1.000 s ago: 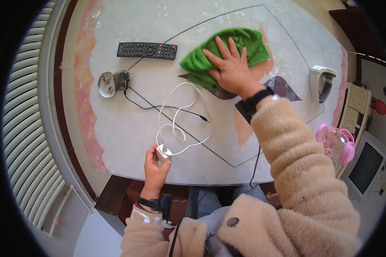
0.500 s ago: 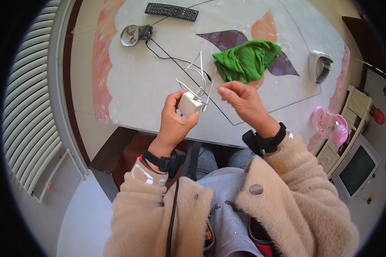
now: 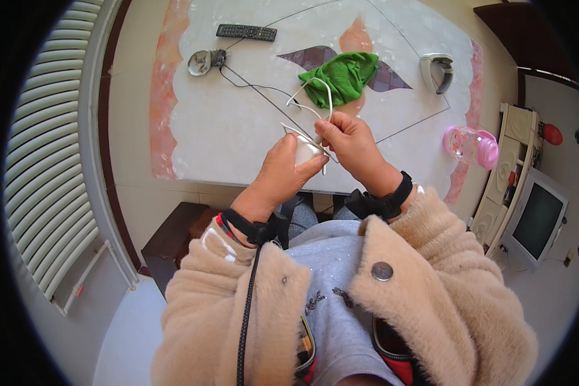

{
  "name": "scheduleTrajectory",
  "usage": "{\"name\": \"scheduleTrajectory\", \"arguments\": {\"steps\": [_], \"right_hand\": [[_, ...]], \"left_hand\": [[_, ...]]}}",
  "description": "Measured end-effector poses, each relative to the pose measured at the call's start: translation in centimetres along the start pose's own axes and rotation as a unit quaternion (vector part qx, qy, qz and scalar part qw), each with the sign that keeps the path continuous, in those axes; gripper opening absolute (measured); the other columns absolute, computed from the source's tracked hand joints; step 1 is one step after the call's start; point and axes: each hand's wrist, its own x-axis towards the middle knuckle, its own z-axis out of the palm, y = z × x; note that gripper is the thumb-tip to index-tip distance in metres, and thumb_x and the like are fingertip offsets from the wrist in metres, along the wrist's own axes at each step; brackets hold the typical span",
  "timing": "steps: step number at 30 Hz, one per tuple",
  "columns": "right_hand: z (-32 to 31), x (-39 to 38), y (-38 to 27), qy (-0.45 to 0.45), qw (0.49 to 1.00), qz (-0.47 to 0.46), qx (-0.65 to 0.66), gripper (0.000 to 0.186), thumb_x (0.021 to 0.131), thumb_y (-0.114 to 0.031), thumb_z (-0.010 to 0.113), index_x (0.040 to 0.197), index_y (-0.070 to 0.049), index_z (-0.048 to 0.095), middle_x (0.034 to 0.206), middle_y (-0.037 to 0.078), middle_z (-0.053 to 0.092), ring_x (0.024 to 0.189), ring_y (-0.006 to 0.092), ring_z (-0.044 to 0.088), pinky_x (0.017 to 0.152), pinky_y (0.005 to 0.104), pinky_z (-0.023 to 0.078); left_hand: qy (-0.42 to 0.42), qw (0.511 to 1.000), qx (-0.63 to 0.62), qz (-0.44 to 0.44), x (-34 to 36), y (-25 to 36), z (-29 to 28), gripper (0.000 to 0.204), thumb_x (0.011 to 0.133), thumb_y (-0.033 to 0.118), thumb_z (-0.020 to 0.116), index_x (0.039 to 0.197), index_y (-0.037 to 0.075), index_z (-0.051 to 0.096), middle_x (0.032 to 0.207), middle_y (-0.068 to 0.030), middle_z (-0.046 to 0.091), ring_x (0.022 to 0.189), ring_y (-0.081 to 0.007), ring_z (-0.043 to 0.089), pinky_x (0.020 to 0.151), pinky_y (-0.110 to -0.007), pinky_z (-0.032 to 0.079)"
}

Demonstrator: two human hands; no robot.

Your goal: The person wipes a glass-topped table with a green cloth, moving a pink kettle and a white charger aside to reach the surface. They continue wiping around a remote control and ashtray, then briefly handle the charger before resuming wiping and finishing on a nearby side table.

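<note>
One white charger point(image 3: 304, 151) (thin looped cable point(image 3: 315, 96)) in both hands point(image 3: 315, 157).

- Charger point(image 3: 304, 153): small white block, held up above the near table edge, gripped in the left hand point(image 3: 283, 175) with the thumb laid across its lower side; only its upper face shows
- Cable point(image 3: 316, 101): thin white cord, running from the charger up in loose loops that arch over the table toward the green cloth; one loop stands tall and narrow, a second bends off to the left; the lower strands are pinched between the fingers of the right hand point(image 3: 349, 140), just beside the charger
</note>
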Motion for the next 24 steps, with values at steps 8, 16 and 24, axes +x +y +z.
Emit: {"name": "scheduleTrajectory", "arguments": {"steps": [8, 16, 24], "right_hand": [[-8.2, -0.9, -3.1, 0.164, 0.966, 0.054, 0.191, 0.026, 0.092, -0.029, 0.064, 0.080, -0.007, 0.059, 0.065, -0.001, 0.055, 0.050, 0.0072, 0.045, 0.044, 0.0238, 0.038], [-12.9, -5.3, -3.2, 0.041, 0.976, -0.055, 0.206, 0.023, 0.096, -0.027, 0.060, 0.089, -0.007, 0.065, 0.071, -0.001, 0.059, 0.062, 0.0063, 0.051, 0.057, 0.0198, 0.042], [-17.3, -9.8, -2.9, 0.036, 0.981, -0.062, 0.183, 0.020, 0.097, -0.025, 0.057, 0.095, -0.007, 0.066, 0.075, -0.001, 0.061, 0.066, 0.0060, 0.053, 0.061, 0.0204, 0.044]], "left_hand": [[-0.071, 0.993, 0.068, -0.062, -3.4, 2.2, -0.1, 0.046, 0.082, 0.033, 0.070, 0.105, -0.005, 0.056, 0.090, -0.0179, 0.066, 0.082, -0.0309, 0.065, 0.073, -0.039, 0.050], [0.015, 0.912, -0.408, 0.022, -4.2, 4.4, 0.2, 0.060, 0.084, 0.017, 0.073, 0.135, 0.004, 0.045, 0.120, -0.0079, 0.061, 0.111, -0.0162, 0.056, 0.094, -0.029, 0.046], [0.044, 0.935, -0.331, 0.120, -5.4, 10.5, 3.8, 0.055, 0.085, 0.004, 0.069, 0.134, 0.006, 0.045, 0.133, -0.0109, 0.053, 0.124, -0.0212, 0.050, 0.103, -0.032, 0.042]]}}
